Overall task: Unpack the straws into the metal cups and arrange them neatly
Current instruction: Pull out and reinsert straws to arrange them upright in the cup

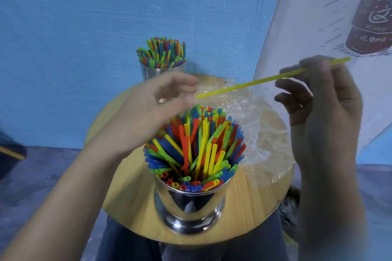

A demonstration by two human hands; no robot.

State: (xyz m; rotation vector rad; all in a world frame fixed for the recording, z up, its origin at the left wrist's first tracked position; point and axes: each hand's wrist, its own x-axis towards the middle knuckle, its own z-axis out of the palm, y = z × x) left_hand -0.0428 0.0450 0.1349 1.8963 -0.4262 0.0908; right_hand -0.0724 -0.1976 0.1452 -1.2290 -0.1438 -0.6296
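A shiny metal cup (191, 207) stands at the near edge of the round wooden table (250, 207), packed with red, blue, green and yellow straws (195, 150). A second metal cup (152, 72) full of straws (163, 52) stands at the table's far edge. My right hand (324, 112) pinches one yellow straw (254, 81) near its far end, held slanting above the table. My left hand (161, 104) hovers over the near cup with relaxed fingers, its fingertips close to the straw's lower tip; contact cannot be told.
Crumpled clear plastic wrapping (254, 125) lies on the right half of the table. A blue wall rises behind, and a white banner (318, 17) with a printed bottle hangs at the right. My lap shows below the table.
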